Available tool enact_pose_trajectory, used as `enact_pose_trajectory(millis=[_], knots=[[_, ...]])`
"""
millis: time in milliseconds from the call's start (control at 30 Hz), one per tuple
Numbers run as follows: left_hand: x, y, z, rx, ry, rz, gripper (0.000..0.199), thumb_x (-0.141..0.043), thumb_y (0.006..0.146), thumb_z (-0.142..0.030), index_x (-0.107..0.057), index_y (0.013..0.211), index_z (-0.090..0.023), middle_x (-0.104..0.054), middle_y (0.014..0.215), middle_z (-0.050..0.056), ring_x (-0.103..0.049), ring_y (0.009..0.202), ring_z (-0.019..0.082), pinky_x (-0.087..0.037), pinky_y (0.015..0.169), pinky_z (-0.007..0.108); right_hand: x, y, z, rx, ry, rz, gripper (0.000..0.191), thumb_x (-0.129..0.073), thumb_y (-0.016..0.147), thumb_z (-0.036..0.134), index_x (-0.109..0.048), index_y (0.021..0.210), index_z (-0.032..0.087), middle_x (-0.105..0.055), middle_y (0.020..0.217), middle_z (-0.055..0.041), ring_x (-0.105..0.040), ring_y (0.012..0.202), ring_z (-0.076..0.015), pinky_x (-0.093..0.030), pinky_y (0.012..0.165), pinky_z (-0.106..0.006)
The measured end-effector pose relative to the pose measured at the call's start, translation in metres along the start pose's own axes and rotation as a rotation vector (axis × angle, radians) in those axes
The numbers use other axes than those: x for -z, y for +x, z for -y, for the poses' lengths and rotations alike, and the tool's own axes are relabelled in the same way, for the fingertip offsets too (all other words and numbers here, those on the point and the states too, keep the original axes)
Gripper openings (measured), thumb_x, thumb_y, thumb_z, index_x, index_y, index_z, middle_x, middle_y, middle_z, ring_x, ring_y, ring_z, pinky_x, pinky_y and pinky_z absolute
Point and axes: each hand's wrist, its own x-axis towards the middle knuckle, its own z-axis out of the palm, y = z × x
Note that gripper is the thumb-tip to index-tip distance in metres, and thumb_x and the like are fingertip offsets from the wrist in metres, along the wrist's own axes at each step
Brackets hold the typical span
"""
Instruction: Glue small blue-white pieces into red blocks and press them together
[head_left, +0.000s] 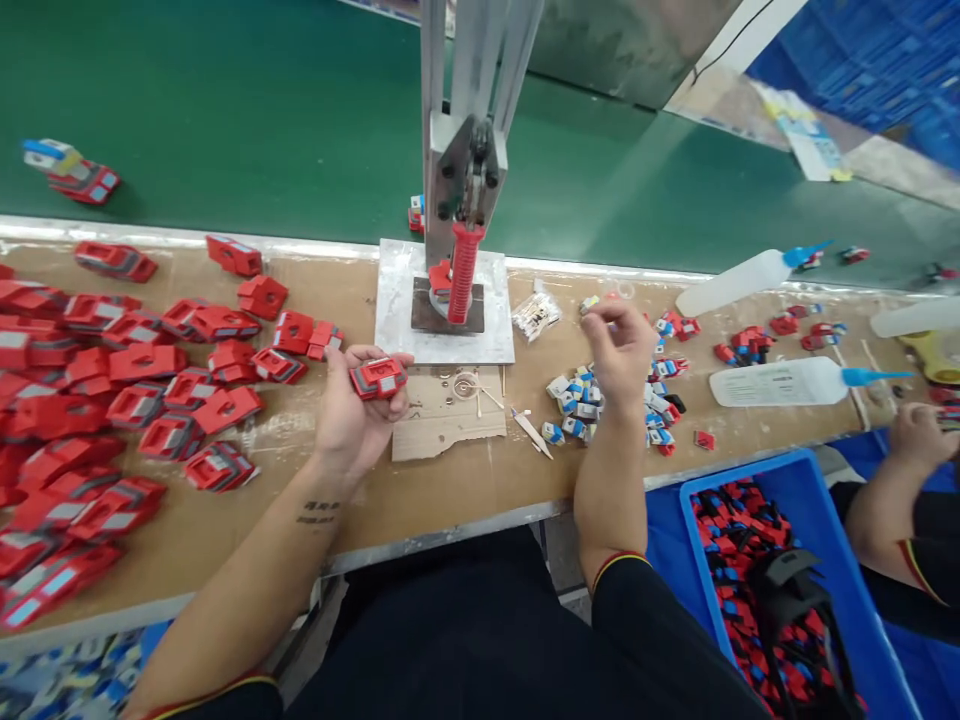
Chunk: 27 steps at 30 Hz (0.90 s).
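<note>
My left hand (358, 408), palm up, holds a red toy car body (377, 378) with grey and white trim and an opening in its top. Over the bench to the right, my right hand (619, 345) is raised, thumb and finger pinched on a small pale piece (589, 304) too small to make out well. Below and around that hand lies a pile of small white and blue toy parts (577, 400). Many more red car bodies (142, 360) are heaped to the left of my left hand. A hand press with a red handle (465, 270) stands between my hands.
A green conveyor belt (300, 130) runs behind the bench, carrying a toy car (82, 178). Cotton swabs (536, 312) and a white tube (531, 432) lie near the press. Bottles (780, 383) lie at right, beside a blue crate (862, 590) and a co-worker's hand (921, 437).
</note>
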Motion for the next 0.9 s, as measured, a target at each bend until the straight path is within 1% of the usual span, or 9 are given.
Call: enact_pose_trajectory(millis=[67, 133, 233, 333, 400, 500, 600, 767, 900], knots=[[0.003, 0.0, -0.004, 0.032, -0.019, 0.051, 0.045, -0.061, 0.096, -0.066, -0.059, 0.085, -0.023, -0.078, 0.089, 0.007, -0.055, 0.048, 0.011, -0.041, 0.043, 0.024, 0.027, 0.026, -0.025, -0.11, -0.298, 0.029, 0.017, -0.065, 0.096, 0.038, -0.071, 0.096, 0.022, -0.075, 0.095, -0.0066, -0.067, 0.088, -0.0225, -0.055, 0.086, -0.039], [0.003, -0.002, -0.006, 0.04, -0.034, 0.101, 0.034, -0.07, 0.09, -0.053, -0.063, 0.085, -0.02, -0.078, 0.094, 0.009, -0.059, 0.055, 0.012, -0.046, 0.047, 0.025, 0.039, 0.05, -0.047, -0.177, -0.569, 0.25, 0.019, -0.069, 0.088, 0.029, -0.073, 0.104, 0.019, -0.076, 0.116, -0.0149, -0.066, 0.111, -0.0313, -0.052, 0.103, -0.048], [0.001, -0.005, -0.006, 0.007, -0.027, 0.163, 0.028, -0.085, 0.071, -0.028, -0.067, 0.09, -0.018, -0.077, 0.095, 0.007, -0.063, 0.062, 0.012, -0.05, 0.052, 0.024, 0.034, 0.074, -0.066, -0.222, -0.713, 0.514, 0.029, -0.071, 0.08, 0.021, -0.074, 0.109, 0.016, -0.075, 0.123, -0.0208, -0.061, 0.125, -0.0381, -0.047, 0.113, -0.054], [-0.002, -0.007, -0.002, -0.048, 0.047, 0.205, 0.04, -0.091, 0.066, -0.02, -0.065, 0.095, -0.019, -0.072, 0.08, 0.0, -0.064, 0.062, 0.011, -0.052, 0.055, 0.022, 0.024, 0.074, -0.062, -0.202, -0.692, 0.514, 0.031, -0.066, 0.082, 0.018, -0.072, 0.112, 0.014, -0.075, 0.12, -0.0208, -0.066, 0.119, -0.0356, -0.049, 0.112, -0.055], [-0.003, -0.008, 0.0, -0.099, 0.113, 0.222, 0.041, -0.094, 0.07, -0.027, -0.064, 0.096, -0.019, -0.07, 0.076, -0.001, -0.066, 0.063, 0.012, -0.055, 0.058, 0.023, 0.019, 0.06, -0.048, -0.157, -0.536, 0.42, 0.037, -0.066, 0.084, 0.023, -0.066, 0.121, 0.017, -0.073, 0.122, -0.0176, -0.069, 0.114, -0.0315, -0.055, 0.106, -0.052], [-0.002, -0.01, 0.002, -0.205, 0.233, 0.261, 0.044, -0.095, 0.074, -0.038, -0.065, 0.1, -0.019, -0.075, 0.084, 0.002, -0.073, 0.072, 0.015, -0.061, 0.067, 0.026, 0.009, 0.023, -0.011, -0.066, 0.053, 0.242, 0.045, -0.074, 0.083, 0.036, -0.056, 0.124, 0.027, -0.07, 0.118, -0.0079, -0.074, 0.105, -0.0244, -0.063, 0.089, -0.042], [-0.002, -0.013, 0.005, -0.341, 0.355, 0.299, 0.048, -0.096, 0.073, -0.038, -0.068, 0.106, -0.018, -0.08, 0.104, 0.01, -0.079, 0.09, 0.021, -0.065, 0.082, 0.032, -0.012, -0.014, 0.033, -0.002, 0.476, 0.251, 0.048, -0.083, 0.081, 0.042, -0.053, 0.117, 0.031, -0.069, 0.114, -0.0034, -0.077, 0.101, -0.0208, -0.065, 0.084, -0.036], [-0.002, -0.017, 0.012, -0.501, 0.41, 0.351, 0.049, -0.096, 0.074, -0.038, -0.069, 0.109, -0.017, -0.08, 0.119, 0.015, -0.081, 0.103, 0.024, -0.066, 0.092, 0.035, -0.044, -0.039, 0.076, 0.032, 0.702, 0.25, 0.052, -0.09, 0.074, 0.057, -0.059, 0.104, 0.029, -0.073, 0.103, -0.0041, -0.079, 0.089, -0.0221, -0.066, 0.076, -0.036], [0.001, -0.016, 0.016, -0.603, 0.4, 0.381, 0.045, -0.095, 0.077, -0.033, -0.071, 0.111, -0.017, -0.08, 0.121, 0.016, -0.081, 0.108, 0.025, -0.065, 0.095, 0.034, -0.047, -0.042, 0.086, 0.054, 0.707, 0.251, 0.041, -0.09, 0.079, 0.049, -0.067, 0.104, 0.027, -0.078, 0.107, -0.0071, -0.08, 0.091, -0.0226, -0.067, 0.078, -0.036]])
